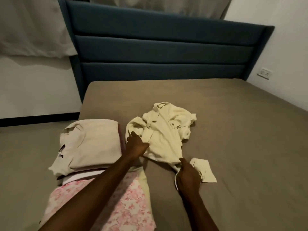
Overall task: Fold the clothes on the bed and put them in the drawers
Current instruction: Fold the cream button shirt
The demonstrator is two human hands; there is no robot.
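No writing is legible on any garment. The crumpled pale-yellow garment (pixel 164 130) lies mid-bed (pixel 233 130), at 3 o'clock of a folded beige stack (pixel 90 144). The left hand (pixel 135 145) grips its bunched fabric while the right hand (pixel 187 175) pinches its hem, a small folded piece (pixel 204 170) just beside it.

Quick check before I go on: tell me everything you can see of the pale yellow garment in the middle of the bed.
The pale yellow garment is a soft, thin-looking cloth, crumpled and unfolded, lying on the brown sheet near the middle of the bed. A band or strap crosses its folds. The left hand holds its left side; the right hand pinches its near edge. A small folded piece of similar cloth lies beside it.
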